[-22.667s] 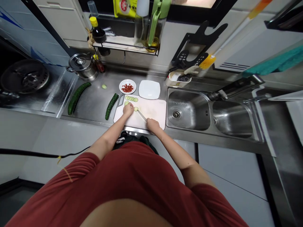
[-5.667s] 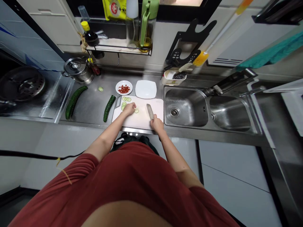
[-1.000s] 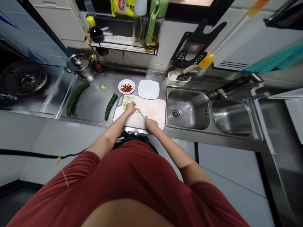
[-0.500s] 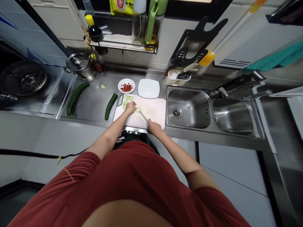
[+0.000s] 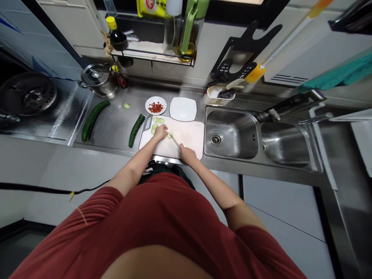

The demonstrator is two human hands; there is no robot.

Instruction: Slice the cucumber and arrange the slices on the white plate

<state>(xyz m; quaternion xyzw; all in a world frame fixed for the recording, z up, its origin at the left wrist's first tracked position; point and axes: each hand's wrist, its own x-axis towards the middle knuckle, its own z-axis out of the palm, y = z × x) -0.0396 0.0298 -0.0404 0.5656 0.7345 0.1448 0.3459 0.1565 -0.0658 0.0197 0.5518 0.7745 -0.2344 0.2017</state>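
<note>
On the white cutting board (image 5: 188, 133), my right hand (image 5: 188, 154) is wrapped round the handle of a knife (image 5: 176, 142). The blade's tip lies over a pale green cucumber slice (image 5: 170, 135). My left hand (image 5: 161, 132) is closed at the left edge of that slice, its fingertips pinched together; whether they grip the slice is too small to tell. More cucumber slices (image 5: 158, 120) lie in rows at the board's upper left, just beyond my left hand. A cut dark green cucumber (image 5: 136, 131) rests on the counter left of the board.
Behind the board are a plate of red pieces (image 5: 155, 105) and a white square plate (image 5: 183, 109). A whole cucumber (image 5: 93, 120), a cucumber end (image 5: 126, 105) and a steel pot (image 5: 99, 80) stand left. The sink (image 5: 231, 132) is at right; a rack (image 5: 151, 57) overhangs the counter.
My right hand and the knife have moved slightly left, and the blade now reaches further over the slice. My left hand stays nearly in place. The view has shifted a little.
</note>
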